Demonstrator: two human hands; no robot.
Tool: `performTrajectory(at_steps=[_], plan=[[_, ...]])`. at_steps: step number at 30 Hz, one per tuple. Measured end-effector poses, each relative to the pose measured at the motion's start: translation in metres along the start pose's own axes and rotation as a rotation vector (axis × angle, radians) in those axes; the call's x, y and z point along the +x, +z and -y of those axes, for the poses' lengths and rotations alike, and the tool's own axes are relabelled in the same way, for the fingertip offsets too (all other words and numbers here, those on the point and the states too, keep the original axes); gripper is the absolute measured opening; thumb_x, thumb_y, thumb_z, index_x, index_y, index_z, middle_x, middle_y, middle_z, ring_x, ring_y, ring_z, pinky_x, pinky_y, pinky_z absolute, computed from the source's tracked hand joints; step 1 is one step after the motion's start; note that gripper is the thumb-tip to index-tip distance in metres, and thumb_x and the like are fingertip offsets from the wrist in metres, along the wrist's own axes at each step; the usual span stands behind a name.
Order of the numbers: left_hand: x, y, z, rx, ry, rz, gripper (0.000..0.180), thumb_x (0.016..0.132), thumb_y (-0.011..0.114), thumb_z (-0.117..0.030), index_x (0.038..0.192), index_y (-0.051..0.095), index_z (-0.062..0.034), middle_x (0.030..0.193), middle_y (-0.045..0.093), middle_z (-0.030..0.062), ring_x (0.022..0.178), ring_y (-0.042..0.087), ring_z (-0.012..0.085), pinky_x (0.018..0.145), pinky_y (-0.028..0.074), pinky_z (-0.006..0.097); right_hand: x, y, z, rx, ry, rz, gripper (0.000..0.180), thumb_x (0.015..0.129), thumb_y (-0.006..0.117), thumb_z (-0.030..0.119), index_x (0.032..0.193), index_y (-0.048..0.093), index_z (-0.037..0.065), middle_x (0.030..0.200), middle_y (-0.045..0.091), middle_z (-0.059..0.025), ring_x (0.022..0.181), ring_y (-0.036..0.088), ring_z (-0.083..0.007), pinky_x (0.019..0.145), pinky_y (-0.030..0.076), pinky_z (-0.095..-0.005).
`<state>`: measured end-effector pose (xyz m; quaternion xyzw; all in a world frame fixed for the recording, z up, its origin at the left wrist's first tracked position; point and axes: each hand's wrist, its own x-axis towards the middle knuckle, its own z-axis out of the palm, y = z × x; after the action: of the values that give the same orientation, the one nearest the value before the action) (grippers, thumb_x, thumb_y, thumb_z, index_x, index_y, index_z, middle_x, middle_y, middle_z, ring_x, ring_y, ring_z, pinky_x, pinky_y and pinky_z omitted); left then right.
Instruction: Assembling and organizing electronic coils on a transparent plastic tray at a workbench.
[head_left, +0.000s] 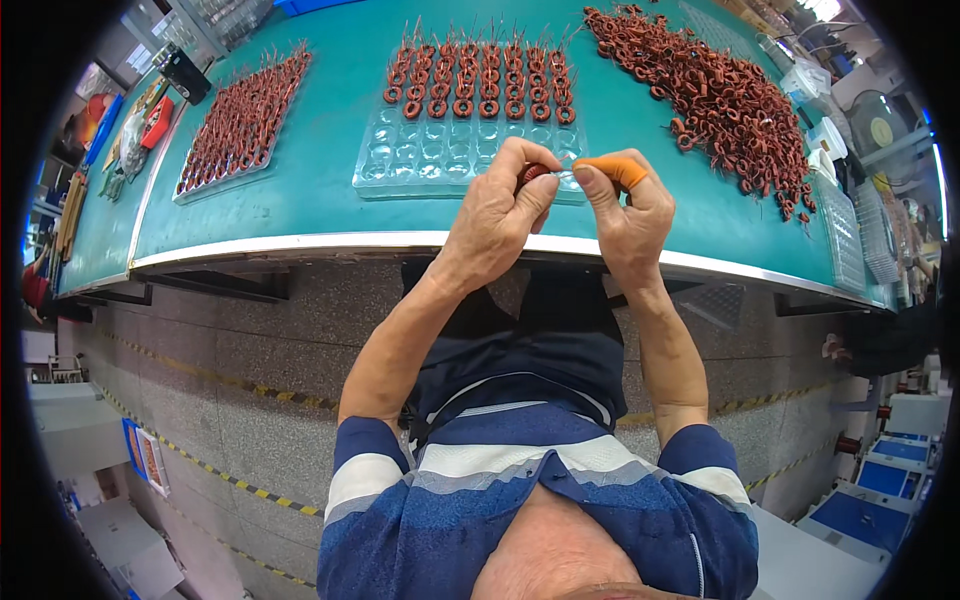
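My left hand [497,215] pinches a small copper-wound ring coil [533,172] above the near edge of a clear plastic cell tray [420,160]. My right hand [625,205], with an orange finger cot on the forefinger, holds the coil's thin wire lead from the right. Both hands meet over the tray's near right corner. The tray's far rows hold several coils [478,85] standing in cells; its near rows are bare.
A second tray full of coils [240,120] lies at the left. A loose heap of coils [720,95] spreads at the right on the green bench [320,190]. Boxes and tools line the far left and right edges. Grey floor lies below the bench edge.
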<state>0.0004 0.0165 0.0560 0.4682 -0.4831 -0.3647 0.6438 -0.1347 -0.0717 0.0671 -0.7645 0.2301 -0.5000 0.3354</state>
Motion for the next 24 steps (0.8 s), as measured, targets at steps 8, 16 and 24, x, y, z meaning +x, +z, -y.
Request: performTrajectory(at_steps=[8, 16, 24], plan=[[-0.003, 0.01, -0.005, 0.454, 0.29, -0.202, 0.012, 0.095, 0.052, -0.008, 0.104, 0.048, -0.0014, 0.072, 0.058, 0.0124, 0.061, 0.057, 0.0247, 0.056, 0.043, 0.035, 0.001, 0.006, 0.004, -0.255, -0.337, -0.097, 0.012, 0.078, 0.075, 0.008, 0.082, 0.067, 0.001, 0.073, 0.059, -0.0076, 0.062, 0.055, -0.0199, 0.055, 0.044, -0.0306], [-0.01, 0.0, 0.01, -0.094, 0.072, -0.003, 0.012, 0.097, 0.049, -0.008, 0.106, 0.046, -0.0026, 0.068, 0.047, 0.0005, 0.058, 0.045, 0.0081, 0.052, 0.037, 0.024, 0.006, -0.003, 0.0, 0.32, 0.416, 0.158, 0.024, 0.088, 0.069, 0.023, 0.086, 0.07, 0.0, 0.067, 0.06, 0.002, 0.065, 0.05, -0.0039, 0.059, 0.039, -0.0187], [-0.011, -0.007, 0.014, -0.153, 0.007, 0.053, 0.023, 0.099, 0.049, -0.014, 0.117, 0.041, -0.0024, 0.079, 0.049, 0.004, 0.062, 0.049, 0.0102, 0.057, 0.042, 0.023, -0.009, -0.004, -0.029, 0.42, 0.401, 0.058, 0.041, 0.092, 0.064, 0.035, 0.11, 0.062, -0.002, 0.085, 0.062, -0.0022, 0.071, 0.056, -0.0057, 0.059, 0.042, -0.0182]])
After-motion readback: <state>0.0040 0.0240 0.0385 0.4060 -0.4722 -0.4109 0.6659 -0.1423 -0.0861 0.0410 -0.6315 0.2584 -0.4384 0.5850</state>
